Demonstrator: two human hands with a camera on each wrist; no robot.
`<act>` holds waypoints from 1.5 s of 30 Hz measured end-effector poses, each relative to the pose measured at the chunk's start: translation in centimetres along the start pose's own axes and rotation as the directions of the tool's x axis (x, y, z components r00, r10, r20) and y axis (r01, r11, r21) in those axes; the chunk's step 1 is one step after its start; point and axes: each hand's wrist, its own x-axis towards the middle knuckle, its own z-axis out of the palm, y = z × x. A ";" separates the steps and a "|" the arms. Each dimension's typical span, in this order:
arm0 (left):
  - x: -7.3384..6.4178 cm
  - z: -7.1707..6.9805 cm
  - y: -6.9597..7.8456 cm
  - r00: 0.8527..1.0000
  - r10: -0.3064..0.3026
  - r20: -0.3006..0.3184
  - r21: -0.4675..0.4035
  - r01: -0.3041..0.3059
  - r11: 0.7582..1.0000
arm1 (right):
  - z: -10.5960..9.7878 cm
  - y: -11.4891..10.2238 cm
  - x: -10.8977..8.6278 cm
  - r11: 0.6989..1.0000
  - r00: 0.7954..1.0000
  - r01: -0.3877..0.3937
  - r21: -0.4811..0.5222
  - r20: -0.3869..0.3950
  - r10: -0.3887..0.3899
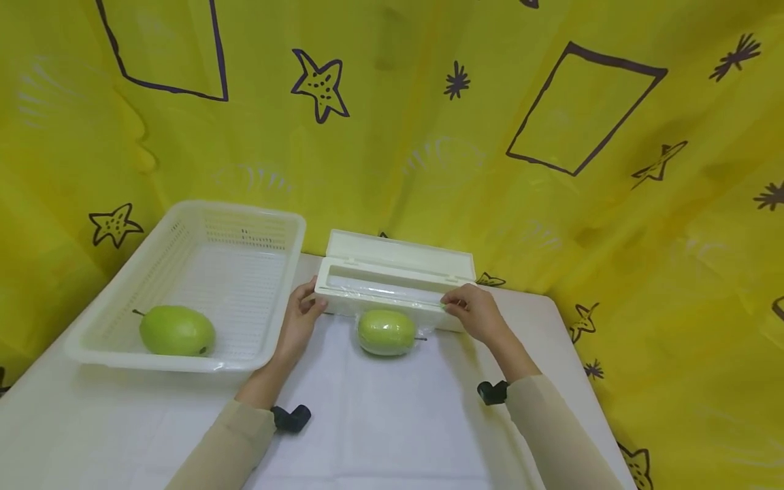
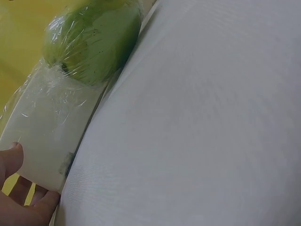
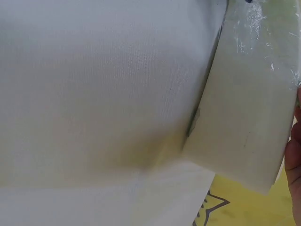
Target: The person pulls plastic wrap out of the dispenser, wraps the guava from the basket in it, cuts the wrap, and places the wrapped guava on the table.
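A long white cling film dispenser [image 1: 343, 305] stands at the back of the table with its lid [image 1: 398, 253] raised and a film roll [image 1: 382, 288] inside. My left hand [image 1: 298, 321] grips the box's left end, thumb [image 2: 13, 157] on the front face. At the right part of the front edge, my right hand [image 1: 480, 312] pinches a small green slider [image 1: 443, 305], mostly hidden by the fingers. Clear film comes down over the front and covers a green pear [image 1: 386, 333], stem to the right, lying against the box. The right wrist view shows the box's right end [image 3: 235, 136].
Left of the dispenser sits a white plastic basket [image 1: 284, 272] holding another green pear [image 1: 177, 331]. A white cloth [image 1: 404, 422] covers the table in front. Behind hangs a yellow patterned curtain [image 1: 392, 136], close to the raised lid.
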 end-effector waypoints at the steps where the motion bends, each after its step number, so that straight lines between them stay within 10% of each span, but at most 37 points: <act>1: 0.0 0.0 -0.1 1.000 0.001 0.003 -0.008 -0.001 1.000 | -0.1 0.0 0.0 1.000 1.000 0.001 -0.010 0.009 -0.001; 29: 0.1 0.0 -0.3 1.000 -0.021 -0.016 -0.002 0.021 1.000 | 1.3 -1.2 1.2 0.997 0.999 0.047 0.054 -0.006 -0.047; 38: -0.2 0.5 -0.8 0.999 -0.031 -0.005 -0.044 0.031 0.999 | 5.7 -9.7 6.1 0.992 0.980 0.117 -0.053 0.167 -0.106; 45: -0.3 0.2 -0.6 1.000 -0.006 -0.008 -0.048 0.005 0.999 | 9.2 -14.4 8.4 0.971 0.973 0.205 -0.120 0.132 -0.189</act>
